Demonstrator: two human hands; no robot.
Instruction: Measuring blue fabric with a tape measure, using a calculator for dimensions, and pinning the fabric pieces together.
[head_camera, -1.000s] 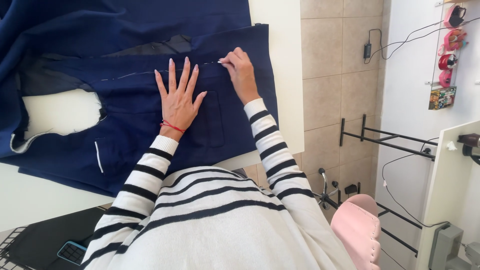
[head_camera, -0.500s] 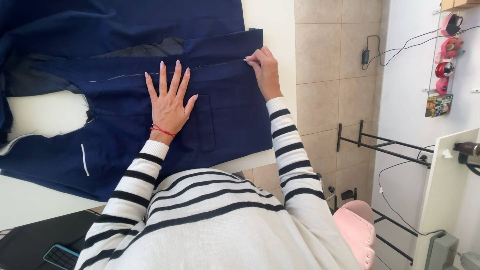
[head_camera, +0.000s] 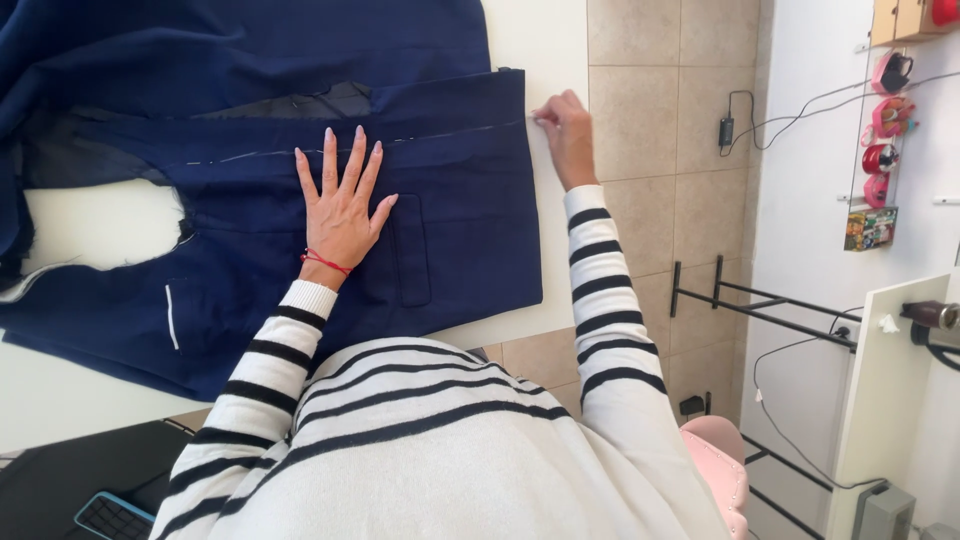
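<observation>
Seemingly woven navy garment (head_camera: 450, 230), flat.

pink chair (head_camera: 722, 470) lower right; black metal rack (head_camera: 760, 300) against tiled wall (head_camera: 650, 90); charger (head_camera: 729, 131) plugged there

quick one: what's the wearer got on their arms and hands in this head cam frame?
Both arms are in long white knit sleeves with black horizontal stripes and plain white cuffs. The left hand is bare, with long pale pink nails and a thin red string bracelet at the wrist. The right hand is bare too; no ring, watch or glove shows on either.
</observation>
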